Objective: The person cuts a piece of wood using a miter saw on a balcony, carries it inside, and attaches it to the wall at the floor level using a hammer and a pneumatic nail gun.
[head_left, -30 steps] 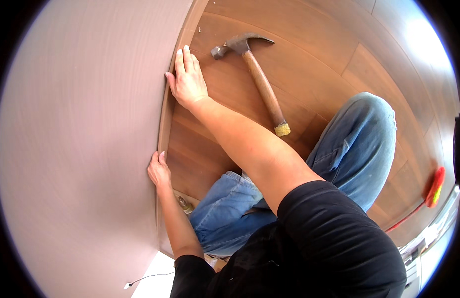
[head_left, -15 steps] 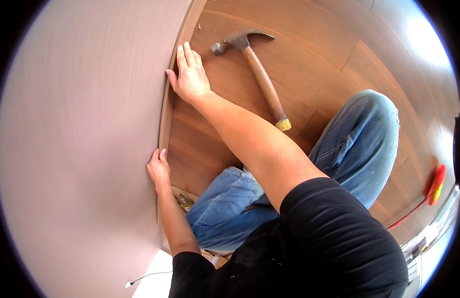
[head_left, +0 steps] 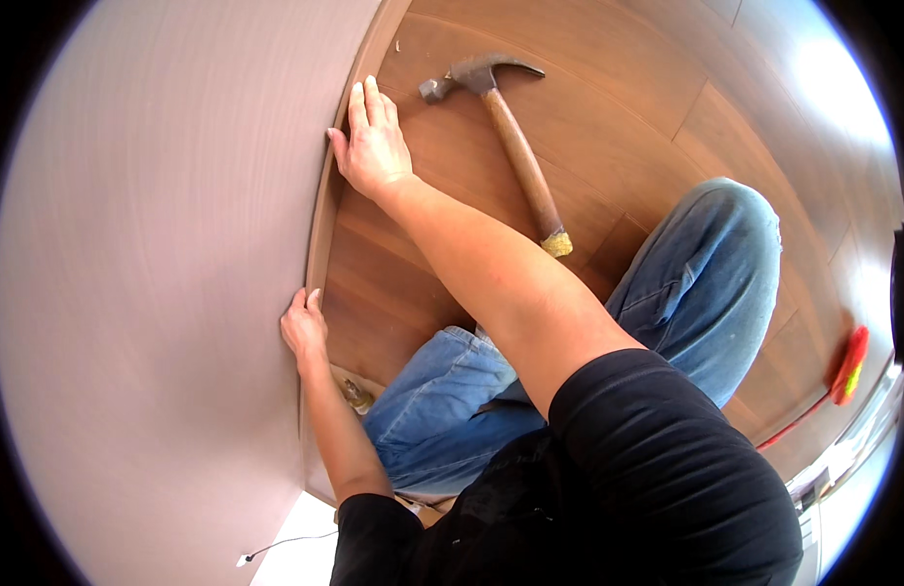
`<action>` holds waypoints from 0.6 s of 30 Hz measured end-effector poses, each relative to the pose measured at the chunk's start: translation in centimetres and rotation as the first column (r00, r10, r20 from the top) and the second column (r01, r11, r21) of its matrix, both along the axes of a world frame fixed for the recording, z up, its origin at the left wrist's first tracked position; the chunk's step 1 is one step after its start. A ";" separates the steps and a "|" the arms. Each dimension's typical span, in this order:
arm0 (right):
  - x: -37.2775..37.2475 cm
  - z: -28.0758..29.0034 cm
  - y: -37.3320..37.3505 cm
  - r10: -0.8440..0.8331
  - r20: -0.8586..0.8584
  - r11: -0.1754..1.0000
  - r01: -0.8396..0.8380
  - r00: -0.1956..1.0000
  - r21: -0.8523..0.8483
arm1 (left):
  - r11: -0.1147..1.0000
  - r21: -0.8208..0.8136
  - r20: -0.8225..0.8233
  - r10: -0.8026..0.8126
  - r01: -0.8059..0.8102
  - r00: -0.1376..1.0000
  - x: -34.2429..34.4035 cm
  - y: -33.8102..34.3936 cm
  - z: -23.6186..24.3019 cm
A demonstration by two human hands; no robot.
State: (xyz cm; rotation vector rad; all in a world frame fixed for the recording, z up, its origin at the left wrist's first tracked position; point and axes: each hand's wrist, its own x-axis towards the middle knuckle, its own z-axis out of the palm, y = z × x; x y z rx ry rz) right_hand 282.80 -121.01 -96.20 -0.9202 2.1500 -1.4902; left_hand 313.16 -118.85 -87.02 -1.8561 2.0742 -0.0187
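A long brown wooden baseboard [head_left: 321, 225] runs along the foot of the pale wall panel [head_left: 168, 244]. Higher up the strip, my right hand [head_left: 376, 146] presses against it, fingers stretched out and thumb over its top edge. Closer to me, my left hand [head_left: 303, 327] grips the same strip, thumb and forefinger at its edge; the other fingers are partly hidden. A claw hammer [head_left: 518, 146] with a wooden handle and yellow-wrapped end lies on the floor to the right of my right hand, touched by neither hand.
Brown plank flooring [head_left: 608, 88] spreads to the right. My bent legs in blue jeans [head_left: 701, 273] rest on it. A red and yellow duster [head_left: 848, 366] lies at the far right. A small brass-coloured object [head_left: 358, 396] sits beside my left forearm, and a thin cable [head_left: 286, 540] hangs at lower left.
The view has shifted slightly, so the hammer appears a little farther right. Both hands keep nearly the same places along the baseboard.
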 end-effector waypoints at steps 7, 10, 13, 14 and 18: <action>0.3 0.0 -0.1 0.002 -0.023 1.000 -0.002 1.000 -0.005 | 1.000 0.001 -0.007 -0.022 0.022 1.000 1.2 0.0 0.0; 0.3 0.1 0.0 0.030 -0.001 0.999 -0.030 1.000 0.020 | 1.000 -0.016 -0.022 -0.014 0.014 1.000 1.1 0.2 -0.3; 0.3 0.0 -0.1 0.013 0.000 1.000 -0.013 1.000 -0.001 | 0.999 -0.040 -0.032 -0.007 0.006 0.999 1.1 0.1 -0.5; 0.3 0.0 -0.1 0.014 0.002 1.000 -0.014 1.000 0.002 | 0.999 -0.051 -0.039 0.002 -0.004 0.999 1.0 0.2 -0.5; 0.4 0.1 -0.2 0.000 -0.001 1.000 0.000 1.000 -0.015 | 0.998 -0.057 -0.028 0.010 -0.012 1.000 0.9 0.4 -0.6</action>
